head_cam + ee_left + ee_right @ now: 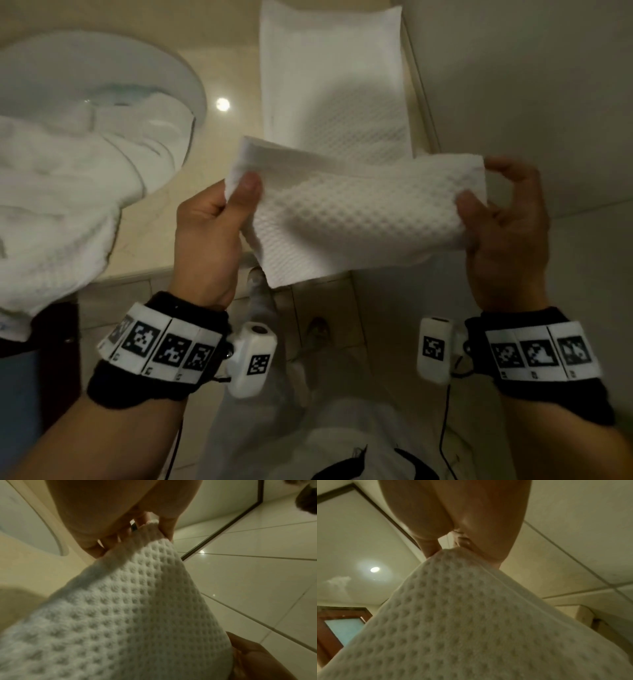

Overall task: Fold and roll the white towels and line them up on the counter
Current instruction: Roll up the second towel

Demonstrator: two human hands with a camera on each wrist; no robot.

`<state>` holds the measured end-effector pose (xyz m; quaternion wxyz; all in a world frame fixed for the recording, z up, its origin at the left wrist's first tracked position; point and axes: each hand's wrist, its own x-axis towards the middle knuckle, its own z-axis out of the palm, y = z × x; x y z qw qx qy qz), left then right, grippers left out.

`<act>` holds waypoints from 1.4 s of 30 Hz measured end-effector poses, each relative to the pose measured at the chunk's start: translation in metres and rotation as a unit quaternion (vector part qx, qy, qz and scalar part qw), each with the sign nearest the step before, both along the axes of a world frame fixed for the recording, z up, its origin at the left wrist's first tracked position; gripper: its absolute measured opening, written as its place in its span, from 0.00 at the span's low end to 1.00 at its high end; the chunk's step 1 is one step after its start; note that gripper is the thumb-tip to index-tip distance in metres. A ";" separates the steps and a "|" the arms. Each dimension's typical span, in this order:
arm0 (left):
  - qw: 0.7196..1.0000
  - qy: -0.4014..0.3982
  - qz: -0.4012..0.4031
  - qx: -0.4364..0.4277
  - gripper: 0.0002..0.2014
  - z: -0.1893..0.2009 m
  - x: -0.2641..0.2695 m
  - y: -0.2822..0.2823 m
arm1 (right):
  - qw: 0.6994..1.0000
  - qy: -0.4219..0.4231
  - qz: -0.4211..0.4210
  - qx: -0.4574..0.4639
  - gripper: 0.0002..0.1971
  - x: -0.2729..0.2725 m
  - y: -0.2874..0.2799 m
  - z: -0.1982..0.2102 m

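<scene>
Hands first: your left hand pinches one top corner of the towel and your right hand the other, stretching it level over the worktop edge, probably to square a fold. Beyond it a folded towel lies flat; more towels spill from the sink.

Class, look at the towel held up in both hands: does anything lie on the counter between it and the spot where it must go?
Nothing visible blocks the held towel. A flat towel occupies the counter behind it.
</scene>
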<state>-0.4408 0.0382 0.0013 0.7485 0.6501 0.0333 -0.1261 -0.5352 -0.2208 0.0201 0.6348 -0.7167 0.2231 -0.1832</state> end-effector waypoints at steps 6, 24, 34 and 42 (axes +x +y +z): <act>0.999 -0.041 -0.020 -0.007 0.13 0.033 0.013 -0.002 | 0.999 -0.023 0.010 -0.024 0.13 0.003 -0.004 0.031; 0.979 -0.157 -0.056 0.113 0.19 0.112 0.039 0.011 | 0.974 -0.014 0.012 -0.228 0.06 0.025 0.008 0.108; 0.923 -0.239 -0.022 0.301 0.04 0.107 0.028 0.018 | 0.975 0.017 0.067 -0.213 0.05 0.013 0.007 0.103; 0.990 -0.105 -0.015 0.094 0.05 0.093 0.000 0.004 | 0.992 -0.005 0.022 -0.125 0.02 -0.005 0.001 0.096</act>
